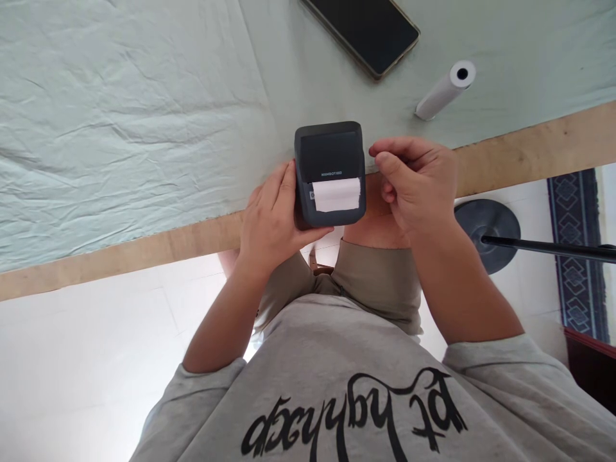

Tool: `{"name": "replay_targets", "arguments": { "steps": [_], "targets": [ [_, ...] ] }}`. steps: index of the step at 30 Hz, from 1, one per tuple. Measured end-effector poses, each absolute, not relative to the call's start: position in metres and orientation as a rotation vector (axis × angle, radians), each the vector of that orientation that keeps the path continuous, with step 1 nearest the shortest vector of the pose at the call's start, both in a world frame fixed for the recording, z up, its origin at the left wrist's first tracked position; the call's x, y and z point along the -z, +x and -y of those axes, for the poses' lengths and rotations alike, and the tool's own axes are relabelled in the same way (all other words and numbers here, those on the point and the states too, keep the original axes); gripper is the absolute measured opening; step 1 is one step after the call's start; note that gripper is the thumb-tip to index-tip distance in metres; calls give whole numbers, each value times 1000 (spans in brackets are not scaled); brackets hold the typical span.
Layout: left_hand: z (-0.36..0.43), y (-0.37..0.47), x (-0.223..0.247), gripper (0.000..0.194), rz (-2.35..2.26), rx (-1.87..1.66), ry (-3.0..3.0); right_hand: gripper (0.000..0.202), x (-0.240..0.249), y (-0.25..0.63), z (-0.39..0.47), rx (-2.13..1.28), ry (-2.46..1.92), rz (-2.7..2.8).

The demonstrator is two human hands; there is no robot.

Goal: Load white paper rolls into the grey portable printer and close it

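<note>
Fingers (285,183) of the left hand (267,221) clamped on the left side of the black printer (328,153), thumb along the near edge: the nearer hand, in full contact. Printer face up at the near edge of the worktop (192,240), long axis running roughly near to far; resting there or lifted clear, impossible to judge. Across the near half of its face, a white paper strip (337,196), longer side left to right. Just beyond the printer's right side, across a narrow gap, the right hand (421,186): fingers curled, thumb and forefinger tips close together, nothing visible between, actual contact unclear. From those tips, printer directly leftward, paper strip leftward and a little nearer. Rightmost, a white roll (440,95) on the worktop, past the right hand, apparently on end.
</note>
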State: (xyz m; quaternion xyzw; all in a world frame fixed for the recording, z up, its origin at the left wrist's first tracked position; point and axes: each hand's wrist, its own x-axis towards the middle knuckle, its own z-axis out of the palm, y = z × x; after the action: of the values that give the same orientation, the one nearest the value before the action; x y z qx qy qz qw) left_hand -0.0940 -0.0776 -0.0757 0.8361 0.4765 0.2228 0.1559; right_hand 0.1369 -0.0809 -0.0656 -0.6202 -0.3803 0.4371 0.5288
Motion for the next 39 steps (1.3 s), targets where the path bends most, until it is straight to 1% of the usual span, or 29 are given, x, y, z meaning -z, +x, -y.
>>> {"name": "replay_targets", "arguments": {
  "steps": [4,7,19,20,22,24,28,32,35,39],
  "targets": [
    [77,-94,77,102,-1353,-627,2380,22,66,136,82,-1019,-1495,948],
    [77,-95,77,103,-1354,-613,2360,25,65,134,82,-1003,-1496,972],
    [78,-95,74,104,-1394,-515,2447,17,65,135,82,-980,-1585,1014],
    [78,-95,74,104,-1391,-520,2452,21,66,135,82,-982,-1603,1049],
    [77,-95,74,103,-1376,-535,2454,36,68,135,84,-978,-1628,1159],
    [76,-95,73,102,-1354,-551,2448,46,70,134,85,-939,-1630,1310],
    [73,-94,69,99,-1314,-576,2406,52,76,133,84,-855,-1590,1496],
    [73,-93,67,97,-1308,-607,2362,53,83,135,83,-833,-1583,1514],
    [74,-93,67,96,-1334,-635,2353,49,86,136,83,-819,-1577,1523],
    [75,-94,65,99,-1314,-602,2333,44,86,135,84,-865,-1536,1498]
  ]
}}
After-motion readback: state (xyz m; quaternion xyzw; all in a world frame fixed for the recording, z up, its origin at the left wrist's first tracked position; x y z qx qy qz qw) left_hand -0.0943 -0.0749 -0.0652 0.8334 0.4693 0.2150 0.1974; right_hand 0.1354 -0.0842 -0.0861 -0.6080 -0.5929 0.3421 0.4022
